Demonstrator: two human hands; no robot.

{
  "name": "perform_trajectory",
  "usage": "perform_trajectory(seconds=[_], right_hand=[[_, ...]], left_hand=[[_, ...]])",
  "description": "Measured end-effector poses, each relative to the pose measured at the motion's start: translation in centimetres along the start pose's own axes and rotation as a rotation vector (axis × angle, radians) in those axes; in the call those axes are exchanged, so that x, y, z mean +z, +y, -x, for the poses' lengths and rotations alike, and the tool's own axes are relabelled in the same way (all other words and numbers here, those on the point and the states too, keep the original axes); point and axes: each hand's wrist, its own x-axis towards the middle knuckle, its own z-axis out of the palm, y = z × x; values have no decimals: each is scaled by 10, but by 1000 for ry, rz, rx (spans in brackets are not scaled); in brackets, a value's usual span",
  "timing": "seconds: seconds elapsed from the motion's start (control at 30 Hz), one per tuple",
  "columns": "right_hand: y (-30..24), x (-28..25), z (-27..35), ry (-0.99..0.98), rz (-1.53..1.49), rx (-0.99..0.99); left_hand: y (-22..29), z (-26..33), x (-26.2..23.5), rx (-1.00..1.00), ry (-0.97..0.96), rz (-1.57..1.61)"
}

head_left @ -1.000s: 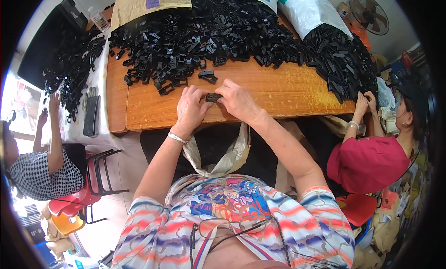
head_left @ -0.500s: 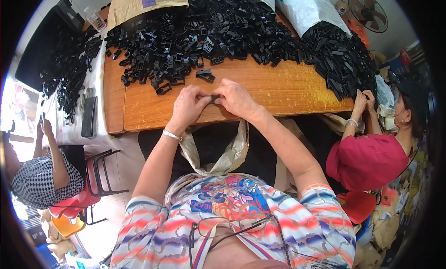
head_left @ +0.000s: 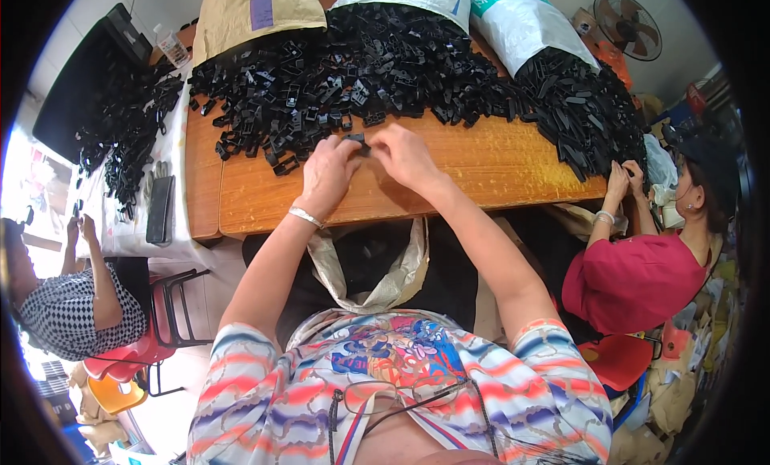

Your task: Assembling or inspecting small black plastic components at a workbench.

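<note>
**Small black part held at the pile's edge**

Head view: left hand (head_left: pixel 327 174) and right hand (head_left: pixel 405 154) pinching one small black plastic clip (head_left: pixel 356 139) over the brown wooden table (head_left: pixel 481 164). Big heap of black plastic clips (head_left: pixel 361 64) waiting just behind. Looks like lots left.

Left hand (head_left: pixel 327 176): now further up the wooden table (head_left: pixel 497 164), beside the black plastic clip pile (head_left: pixel 361 80).
Right hand (head_left: pixel 405 154): likewise forward.

Wooden table (head_left: pixel 481 172) is standing before the person; heap of plastic parts (head_left: pixel 385 64) is lying along its far edge, sacks (head_left: pixel 513 24) behind, open bag (head_left: pixel 377 264) hanging beneath its near edge.
</note>
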Motion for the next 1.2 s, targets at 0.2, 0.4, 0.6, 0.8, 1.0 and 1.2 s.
perform_trajectory(seconds=[0.2,0.4,0.6,0.8,1.0,1.2], right_hand=[[10,25,-46,-245,171,-5],[30,18,-61,-534,54,-50],[-7,-14,-53,-887,-269,285],[18,2,-9,-628,-566,87],[6,-17,3,-708,-520,67],[16,-27,4,-295,-827,366]], left_hand=[[0,3,11,19,38,-18],[2,6,10,100,38,2],[9,22,-7,235,4,33],[20,30,-26,402,-102,84],[24,24,-42,466,-167,40],[5,33,-37,326,-111,110]])
